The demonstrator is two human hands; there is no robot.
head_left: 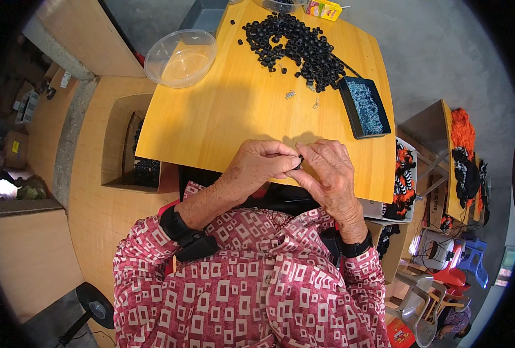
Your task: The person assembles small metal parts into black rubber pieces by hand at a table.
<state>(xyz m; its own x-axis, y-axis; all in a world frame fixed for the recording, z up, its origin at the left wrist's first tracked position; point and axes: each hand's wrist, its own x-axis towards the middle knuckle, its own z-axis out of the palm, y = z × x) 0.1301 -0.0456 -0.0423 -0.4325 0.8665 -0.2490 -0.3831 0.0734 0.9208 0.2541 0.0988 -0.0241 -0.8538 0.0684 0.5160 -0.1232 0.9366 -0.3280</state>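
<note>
At the table's front edge my left hand (257, 165) and my right hand (330, 171) meet, fingertips pinched together. Between them is a small black plastic piece (298, 163), mostly covered by the fingers. Its exact shape cannot be made out. Beyond the hands, a heap of small black ring-like plastic parts (318, 61) spreads over the far side of the yellow wooden table (211, 122). To the right, a black tray (355, 123) holds many tiny pale metallic pieces (366, 107). Two little clusters of silvery bits, one nearer the middle (290, 94), lie loose below the heap.
A clear plastic bowl (159, 61) stands at the table's far left edge. A yellow box (324, 9) sits at the far edge. An open cardboard box (115, 165) with black parts is left of the table. On the right is a container of orange and black items (405, 180).
</note>
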